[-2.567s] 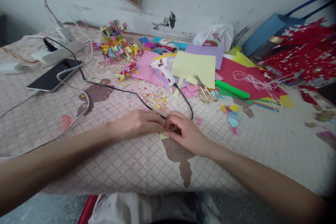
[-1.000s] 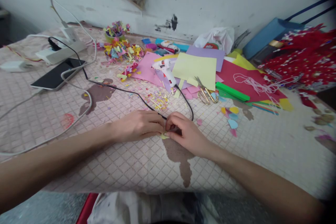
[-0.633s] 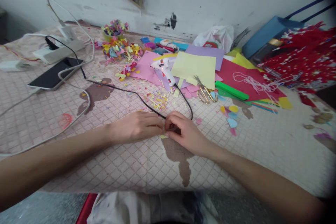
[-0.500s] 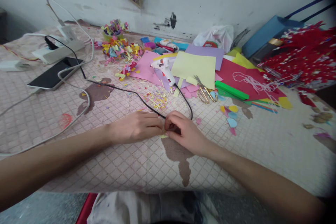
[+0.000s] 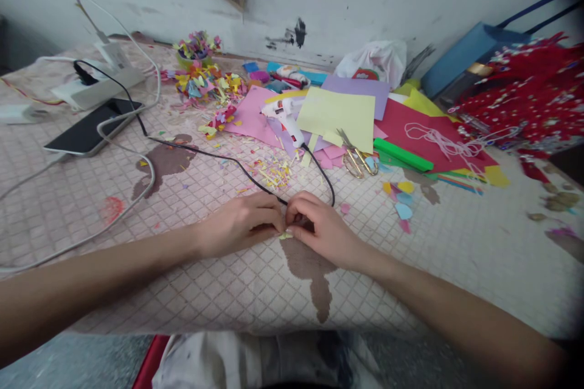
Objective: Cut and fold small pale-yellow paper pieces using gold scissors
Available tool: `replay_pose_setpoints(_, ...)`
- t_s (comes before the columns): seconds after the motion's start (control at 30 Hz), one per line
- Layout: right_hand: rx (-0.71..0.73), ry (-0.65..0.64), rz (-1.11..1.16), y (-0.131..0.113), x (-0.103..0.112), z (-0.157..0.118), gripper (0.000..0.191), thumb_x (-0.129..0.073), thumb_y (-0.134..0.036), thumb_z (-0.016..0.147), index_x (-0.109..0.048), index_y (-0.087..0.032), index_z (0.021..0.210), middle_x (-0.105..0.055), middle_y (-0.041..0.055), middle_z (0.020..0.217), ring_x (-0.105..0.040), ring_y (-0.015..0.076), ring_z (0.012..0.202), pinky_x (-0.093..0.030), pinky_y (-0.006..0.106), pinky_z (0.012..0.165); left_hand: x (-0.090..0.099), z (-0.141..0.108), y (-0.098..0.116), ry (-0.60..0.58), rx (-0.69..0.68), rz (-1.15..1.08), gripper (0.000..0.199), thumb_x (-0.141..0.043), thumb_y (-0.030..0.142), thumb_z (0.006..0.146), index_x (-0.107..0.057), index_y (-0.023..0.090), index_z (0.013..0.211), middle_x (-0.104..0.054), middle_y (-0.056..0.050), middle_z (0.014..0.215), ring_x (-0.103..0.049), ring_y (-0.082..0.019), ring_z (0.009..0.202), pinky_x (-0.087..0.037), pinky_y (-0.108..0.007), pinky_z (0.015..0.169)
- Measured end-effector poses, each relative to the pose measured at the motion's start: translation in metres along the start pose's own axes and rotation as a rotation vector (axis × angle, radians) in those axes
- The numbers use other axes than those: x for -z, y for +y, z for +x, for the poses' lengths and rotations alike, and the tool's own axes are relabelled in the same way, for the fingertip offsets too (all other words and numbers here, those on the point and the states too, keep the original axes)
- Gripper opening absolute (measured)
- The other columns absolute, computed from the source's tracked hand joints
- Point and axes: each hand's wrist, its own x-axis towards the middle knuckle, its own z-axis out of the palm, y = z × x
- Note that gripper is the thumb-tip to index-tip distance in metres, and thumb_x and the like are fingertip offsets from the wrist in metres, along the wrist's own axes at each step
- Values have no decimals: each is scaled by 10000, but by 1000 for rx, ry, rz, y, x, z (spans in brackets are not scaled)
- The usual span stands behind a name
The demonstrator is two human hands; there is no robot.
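Note:
Near the front of the table my left hand (image 5: 244, 223) and my right hand (image 5: 319, 228) meet, fingertips almost touching. Both are closed in a pinch around a small pale yellow-green paper piece (image 5: 285, 235), mostly hidden by the fingers. Just beyond them runs the black cord (image 5: 241, 165) of a white hot glue gun (image 5: 286, 118), which lies on paper sheets. Gold-handled scissors (image 5: 357, 158) rest beside a pale yellow sheet (image 5: 340, 115). Thin paper clippings (image 5: 274, 173) are scattered behind my left hand.
Petal-shaped paper pieces (image 5: 404, 209) lie to the right, below a green stick-like object (image 5: 403, 155). At left are a tablet (image 5: 93, 127), a power strip (image 5: 98, 86) and a looping white cable (image 5: 152, 179). Paper flowers (image 5: 198, 51) fill a small pot. Red beaded decorations (image 5: 529, 94) stand at right.
My left hand has shifted slightly, its fingers more bent and drawn together at the paper piece. My right hand stays nearly still. The view has moved a little.

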Motion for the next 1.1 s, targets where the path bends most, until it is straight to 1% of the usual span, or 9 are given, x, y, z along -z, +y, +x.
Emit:
replay_pose_setpoints(0.1,5,-5,0,0,1,0,153,-517,-39,747,-490,-187,777,-490,16,872,-491,135,819,-409,269,719,1,1,2,7,72,-54,133,-483,170,832,-616,157,828,-566,-51,859,-531,-137,800,-430,-270,724)
replay_pose_setpoints(0.27,8,-7,-18,1,2,0,159,-525,-39,737,-489,-189,775,-495,14,870,-493,138,827,-408,274,726,0,1,6,21,118,-73,117,-495,187,825,-607,154,817,-557,-43,842,-522,-138,792,-424,-275,721)
replay_pose_setpoints(0.53,2,-26,-22,-1,3,0,157,-507,-44,748,-500,-195,793,-498,16,877,-496,143,833,-415,285,731,-5,2,6,79,137,-56,99,-492,196,820,-570,154,777,-528,-26,794,-499,-132,744,-406,-262,662)
replay_pose_setpoints(0.77,4,-43,-26,-1,5,0,154,-522,-51,751,-506,-197,798,-500,18,884,-496,144,849,-415,285,747,-3,4,9,36,160,-31,108,-471,178,829,-562,146,779,-512,-30,801,-482,-133,743,-393,-265,665)
replay_pose_setpoints(0.97,-8,-42,-42,-3,4,0,144,-514,-60,757,-505,-201,787,-505,18,880,-496,149,842,-417,288,739,-3,7,9,45,176,-16,105,-493,190,813,-564,143,752,-506,-25,773,-482,-128,702,-395,-257,635)
replay_pose_setpoints(1.1,-3,-53,-42,-3,5,0,151,-512,-58,761,-507,-203,803,-505,20,894,-497,151,861,-418,293,759,-3,8,9,45,181,-6,106,-507,187,803,-574,142,735,-513,-24,759,-489,-121,683,-398,-249,627)
